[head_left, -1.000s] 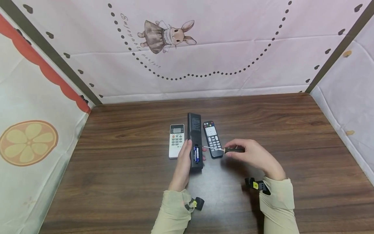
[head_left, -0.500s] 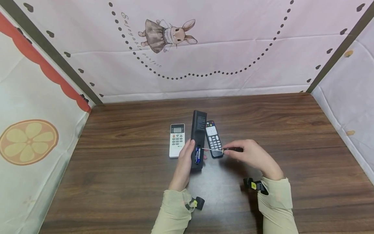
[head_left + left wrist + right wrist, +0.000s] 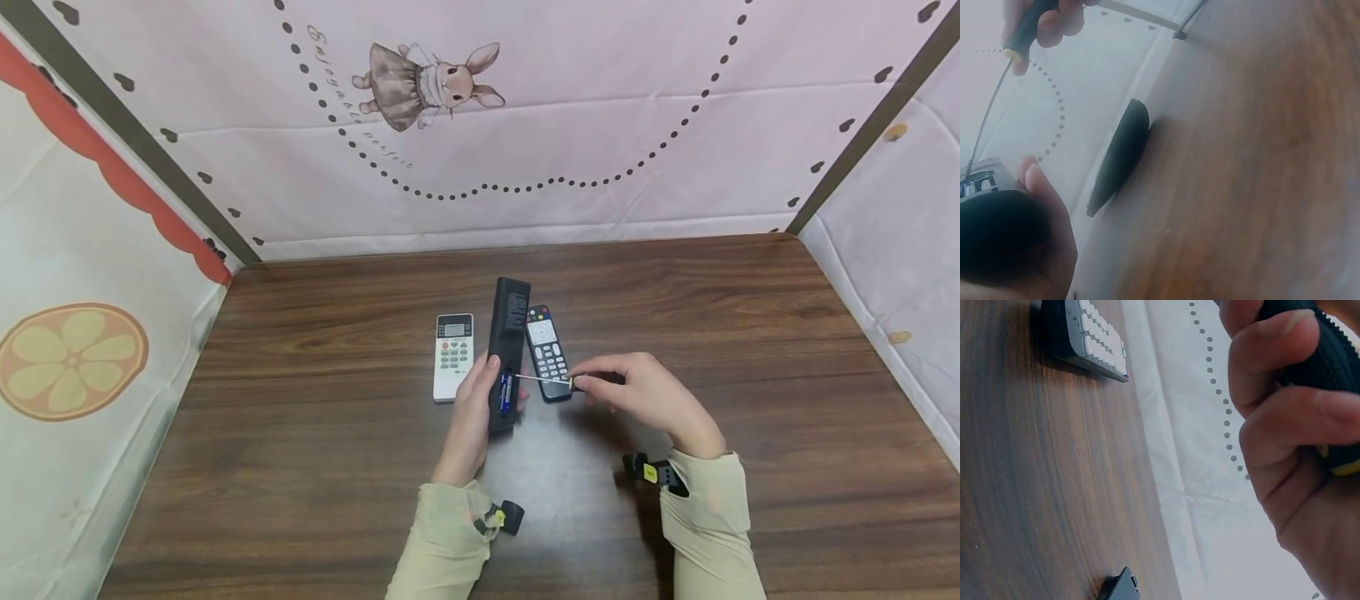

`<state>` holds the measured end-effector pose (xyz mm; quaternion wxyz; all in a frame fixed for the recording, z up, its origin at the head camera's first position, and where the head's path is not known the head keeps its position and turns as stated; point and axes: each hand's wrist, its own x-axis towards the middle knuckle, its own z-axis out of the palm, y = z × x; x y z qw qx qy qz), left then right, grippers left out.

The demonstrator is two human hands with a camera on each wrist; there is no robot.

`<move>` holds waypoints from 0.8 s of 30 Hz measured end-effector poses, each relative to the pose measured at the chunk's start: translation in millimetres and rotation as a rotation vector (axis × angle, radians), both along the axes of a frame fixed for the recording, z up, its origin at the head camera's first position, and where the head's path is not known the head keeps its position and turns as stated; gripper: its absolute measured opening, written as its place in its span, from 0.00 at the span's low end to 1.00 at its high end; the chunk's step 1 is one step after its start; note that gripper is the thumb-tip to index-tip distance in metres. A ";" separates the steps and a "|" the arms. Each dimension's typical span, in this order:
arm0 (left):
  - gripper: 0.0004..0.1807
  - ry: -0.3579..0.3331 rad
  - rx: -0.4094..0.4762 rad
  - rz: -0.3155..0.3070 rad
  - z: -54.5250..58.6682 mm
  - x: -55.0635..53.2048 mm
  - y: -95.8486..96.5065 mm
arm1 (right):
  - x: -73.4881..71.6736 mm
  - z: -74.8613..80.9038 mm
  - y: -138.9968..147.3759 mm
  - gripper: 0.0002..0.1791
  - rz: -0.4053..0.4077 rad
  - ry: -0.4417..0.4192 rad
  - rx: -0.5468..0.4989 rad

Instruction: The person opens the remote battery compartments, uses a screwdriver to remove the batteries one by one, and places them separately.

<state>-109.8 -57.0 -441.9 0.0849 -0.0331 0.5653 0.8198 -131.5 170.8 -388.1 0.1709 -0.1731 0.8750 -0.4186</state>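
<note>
My left hand (image 3: 467,417) grips a black remote control (image 3: 510,321), held back side up and slightly tilted. Its battery compartment is uncovered, and blue-and-silver batteries (image 3: 505,393) lie inside. My right hand (image 3: 660,404) holds a screwdriver by its dark handle (image 3: 1329,356), fingers curled round it. The thin screwdriver shaft (image 3: 542,379) points left, its tip at the upper end of the compartment. In the left wrist view, the screwdriver (image 3: 991,112) slants down to the batteries; whether the tip touches one I cannot tell.
A white remote (image 3: 453,358) with a small screen lies left of the held one. Another black remote (image 3: 549,354) with white buttons lies to its right, under the screwdriver shaft. A small black piece (image 3: 1121,586) rests on the wooden table (image 3: 300,467). Printed cloth walls surround the table.
The held remote has shifted right and tilted, its far end swinging toward the black remote. The screwdriver tip has moved from beside the remote to its battery compartment.
</note>
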 end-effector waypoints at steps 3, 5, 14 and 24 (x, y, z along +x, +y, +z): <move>0.25 -0.005 -0.010 -0.001 0.6 -0.8 0.2 | -0.5 0.1 -0.6 0.17 0.006 0.006 0.007; 0.25 -0.006 -0.047 0.007 1.0 -1.2 0.7 | -0.5 0.6 -1.1 0.18 0.005 0.013 0.017; 0.22 0.009 -0.193 0.005 -1.4 -1.8 2.0 | 4.8 10.1 -4.7 0.19 0.004 0.074 0.071; 0.17 0.019 -0.159 -0.104 17.2 3.0 -0.5 | 5.2 13.7 -4.7 0.17 0.023 0.015 0.067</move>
